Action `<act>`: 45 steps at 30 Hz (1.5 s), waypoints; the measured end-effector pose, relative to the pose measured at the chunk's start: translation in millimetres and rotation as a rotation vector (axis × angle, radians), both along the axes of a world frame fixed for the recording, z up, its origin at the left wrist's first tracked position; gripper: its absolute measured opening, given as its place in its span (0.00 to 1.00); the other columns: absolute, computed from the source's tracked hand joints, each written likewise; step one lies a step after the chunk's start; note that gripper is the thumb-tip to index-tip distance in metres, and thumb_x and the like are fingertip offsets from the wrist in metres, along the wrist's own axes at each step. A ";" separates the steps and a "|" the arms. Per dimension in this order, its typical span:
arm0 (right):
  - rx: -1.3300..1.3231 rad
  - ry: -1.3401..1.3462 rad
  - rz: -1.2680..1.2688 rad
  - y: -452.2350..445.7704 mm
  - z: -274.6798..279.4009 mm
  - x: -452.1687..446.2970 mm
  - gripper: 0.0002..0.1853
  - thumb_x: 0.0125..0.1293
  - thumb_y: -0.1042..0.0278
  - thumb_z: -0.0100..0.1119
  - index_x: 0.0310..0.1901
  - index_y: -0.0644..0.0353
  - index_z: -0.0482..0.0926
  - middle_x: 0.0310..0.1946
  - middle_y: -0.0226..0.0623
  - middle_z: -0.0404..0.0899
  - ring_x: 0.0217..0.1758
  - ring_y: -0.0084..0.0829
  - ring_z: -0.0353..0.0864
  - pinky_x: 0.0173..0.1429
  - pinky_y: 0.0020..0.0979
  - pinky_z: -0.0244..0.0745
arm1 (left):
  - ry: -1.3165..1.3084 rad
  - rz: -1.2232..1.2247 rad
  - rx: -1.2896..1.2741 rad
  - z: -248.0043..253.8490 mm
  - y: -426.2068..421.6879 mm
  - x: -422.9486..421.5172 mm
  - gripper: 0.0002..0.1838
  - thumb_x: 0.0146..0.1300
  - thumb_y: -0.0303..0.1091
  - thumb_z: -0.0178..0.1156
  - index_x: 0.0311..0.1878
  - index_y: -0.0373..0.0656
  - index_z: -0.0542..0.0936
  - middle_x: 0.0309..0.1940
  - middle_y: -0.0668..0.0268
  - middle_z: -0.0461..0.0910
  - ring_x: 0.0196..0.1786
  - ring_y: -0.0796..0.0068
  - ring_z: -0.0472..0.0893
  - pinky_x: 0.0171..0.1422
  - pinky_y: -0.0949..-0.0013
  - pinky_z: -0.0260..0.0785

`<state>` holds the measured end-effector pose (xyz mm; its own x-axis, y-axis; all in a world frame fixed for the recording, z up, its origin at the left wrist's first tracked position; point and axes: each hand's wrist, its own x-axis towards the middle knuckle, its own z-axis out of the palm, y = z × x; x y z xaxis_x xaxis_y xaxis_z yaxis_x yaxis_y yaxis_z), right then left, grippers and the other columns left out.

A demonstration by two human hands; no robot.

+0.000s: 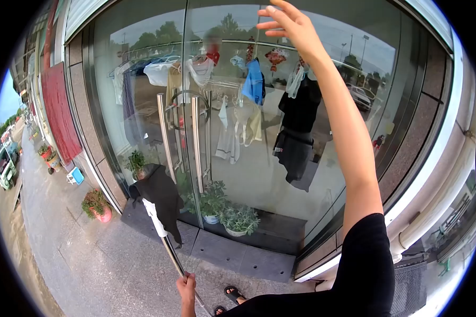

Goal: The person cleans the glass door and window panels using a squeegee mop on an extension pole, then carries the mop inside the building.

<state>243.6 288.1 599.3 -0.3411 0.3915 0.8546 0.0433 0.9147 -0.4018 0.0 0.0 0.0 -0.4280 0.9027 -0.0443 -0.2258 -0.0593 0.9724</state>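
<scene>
My left hand is closed round a metal pole near the bottom of the view. The pole's white head has a dark cloth hanging on it, in front of the lower left of the glass doors. My right hand is raised at the top, with its fingers apart and nothing in them. Long metal door handles stand upright left of centre, with a ring-shaped lock around them. Clothes, among them a blue garment and a black one, hang behind the glass.
A stone step runs below the doors. Potted plants stand behind the glass. Outside on the left are a pink flowerpot, a small blue stool and a parked vehicle. A white pipe runs at the right.
</scene>
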 end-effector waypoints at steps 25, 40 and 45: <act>-1.049 -0.164 -0.719 -472.4 -667.8 340.6 0.56 0.47 0.52 0.73 0.69 0.66 0.46 0.55 0.54 0.72 0.56 0.45 0.75 0.55 0.40 0.72 | -0.488 -0.849 0.459 188.8 12.4 444.2 0.13 0.71 0.41 0.46 0.34 0.42 0.67 0.18 0.72 0.62 0.14 0.86 0.60 0.16 0.80 0.51; -1.247 0.523 -1.299 -858.2 -637.5 576.5 0.45 0.52 0.58 0.70 0.68 0.62 0.55 0.58 0.50 0.70 0.59 0.40 0.73 0.61 0.37 0.68 | -0.808 -1.776 0.210 141.1 -286.6 779.9 0.19 0.65 0.49 0.46 0.27 0.43 0.64 0.15 0.70 0.59 0.15 0.79 0.55 0.17 0.73 0.51; -0.894 1.194 -1.339 -909.4 -601.8 670.4 0.19 0.63 0.71 0.58 0.55 0.65 0.72 0.52 0.43 0.76 0.55 0.31 0.75 0.57 0.30 0.71 | -0.835 -1.920 0.040 115.9 -357.1 888.6 0.17 0.65 0.46 0.46 0.25 0.44 0.64 0.14 0.70 0.58 0.14 0.79 0.55 0.17 0.73 0.51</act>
<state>913.9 -621.3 -2.5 0.9601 0.2311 -0.1574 -0.1841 0.0988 -0.9779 888.6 -357.1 115.9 0.9367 0.0856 0.3396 -0.2952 0.7146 0.6342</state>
